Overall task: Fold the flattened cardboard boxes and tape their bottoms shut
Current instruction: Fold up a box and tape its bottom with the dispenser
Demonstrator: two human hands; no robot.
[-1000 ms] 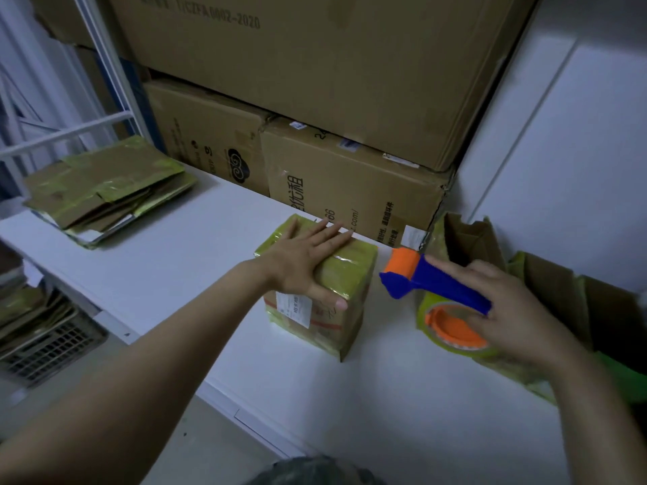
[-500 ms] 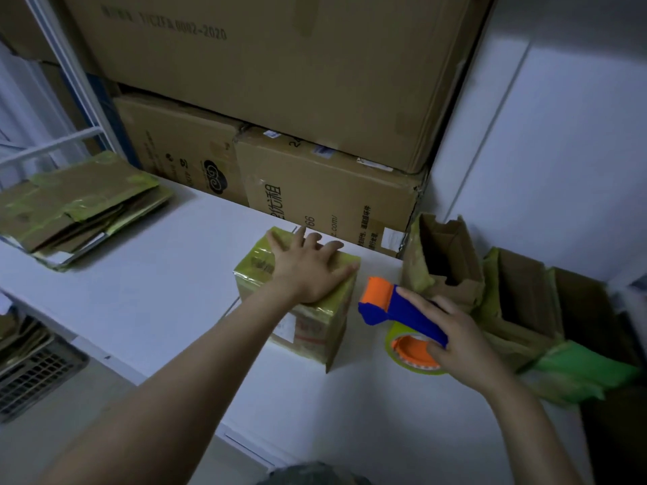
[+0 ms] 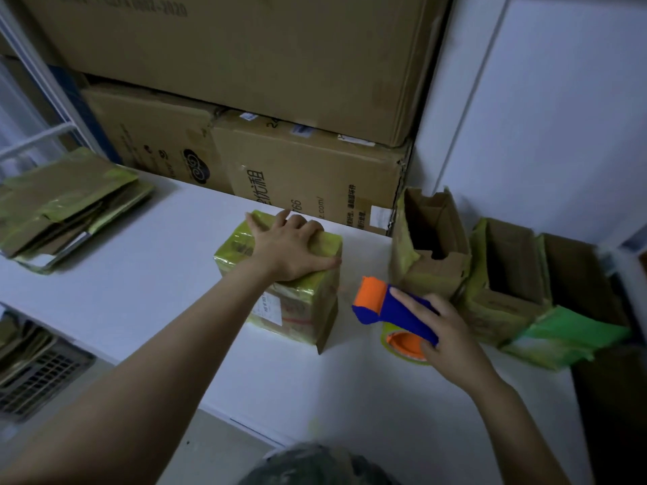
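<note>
A small folded cardboard box (image 3: 297, 309) wrapped in yellow-green tape stands on the white table (image 3: 140, 274). My left hand (image 3: 287, 250) lies on its top, with the fingers bent over the far edge and the thumb along the right edge. Just right of the box, my right hand (image 3: 448, 341) grips the blue handle of a tape dispenser (image 3: 388, 309). Its orange roller points at the box, a short gap away. The dispenser's tape roll rests on the table. A stack of flattened boxes (image 3: 70, 201) lies at the table's far left.
Two folded boxes stand open-topped at the right, one (image 3: 430, 260) by the wall and another (image 3: 504, 285) beside it, with a green sheet (image 3: 567, 334) in front. Large cartons (image 3: 308, 176) are stacked along the back. A wire basket (image 3: 38, 376) sits below the table's left end.
My left hand went from lying flat on the box top to hooking its fingers over the far edge. My right hand lowered the dispenser toward the table. The view shifted right.
</note>
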